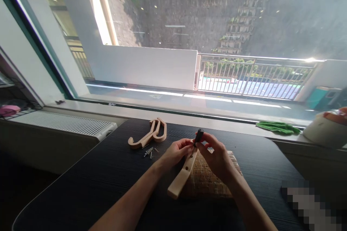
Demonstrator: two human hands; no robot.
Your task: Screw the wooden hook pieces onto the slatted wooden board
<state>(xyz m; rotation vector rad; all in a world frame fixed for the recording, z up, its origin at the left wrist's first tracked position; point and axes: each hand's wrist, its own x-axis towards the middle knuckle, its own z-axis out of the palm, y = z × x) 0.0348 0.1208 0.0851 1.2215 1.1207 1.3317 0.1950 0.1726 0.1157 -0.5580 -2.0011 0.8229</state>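
My left hand (175, 151) pinches the top end of a long pale wooden piece (181, 175) that slants down toward me. My right hand (215, 155) is closed round a black-handled screwdriver (198, 136), whose tip points down at the wooden piece near my left fingers. Under both lies a woven straw mat (208, 182). All of this rests on a dark table (108, 173). Whether a screw sits under the tip is too small to tell.
Two curved wooden hook-shaped parts (150, 135) lie at the table's far left, with several small screws (149, 151) beside them. A green cloth (276, 127) and a white pot (324, 130) sit on the window sill. A radiator (62, 122) stands at left.
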